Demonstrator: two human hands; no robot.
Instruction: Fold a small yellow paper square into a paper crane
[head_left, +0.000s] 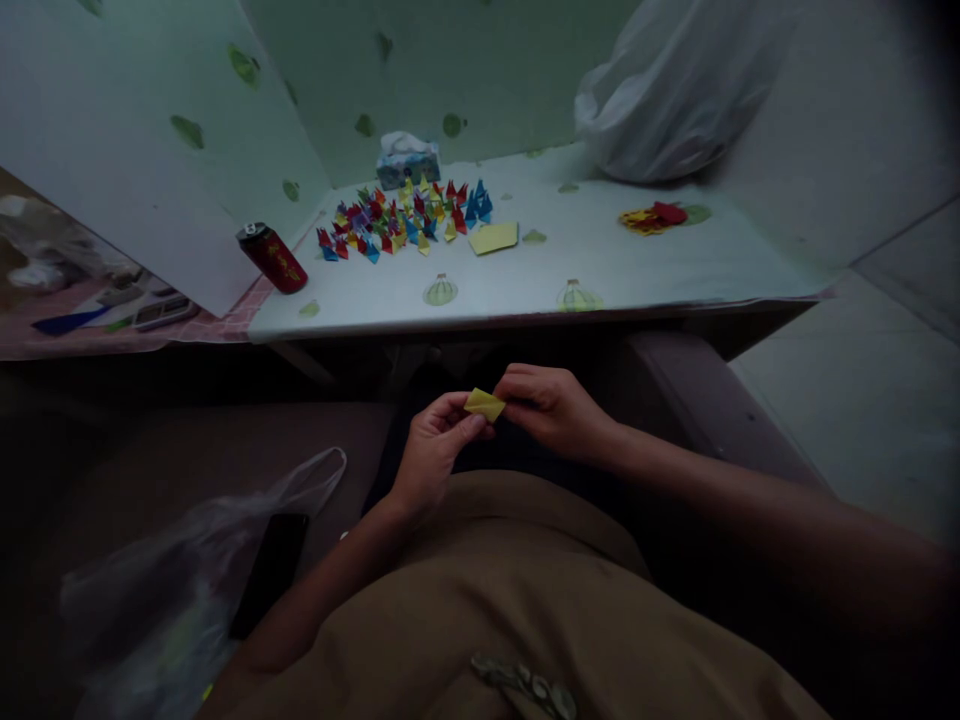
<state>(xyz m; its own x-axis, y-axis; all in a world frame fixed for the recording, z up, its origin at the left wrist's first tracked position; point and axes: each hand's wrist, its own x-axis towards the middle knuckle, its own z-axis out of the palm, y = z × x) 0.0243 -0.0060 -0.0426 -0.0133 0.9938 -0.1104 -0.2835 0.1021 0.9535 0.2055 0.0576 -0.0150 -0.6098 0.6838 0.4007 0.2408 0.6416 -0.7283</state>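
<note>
A small folded yellow paper is held above my lap, in front of the table's edge. My left hand pinches its left and lower side between thumb and fingers. At its right corner my right hand closes its fingertips on the paper. Many small folded paper cranes in red, blue, yellow, purple and green stand in a cluster on the table. Just right of them lies a flat piece of yellow paper.
The table also holds a dark red can, a tissue box, a red and yellow pile and a white bag. Beside me on the left lie a clear plastic bag and a black phone-like object.
</note>
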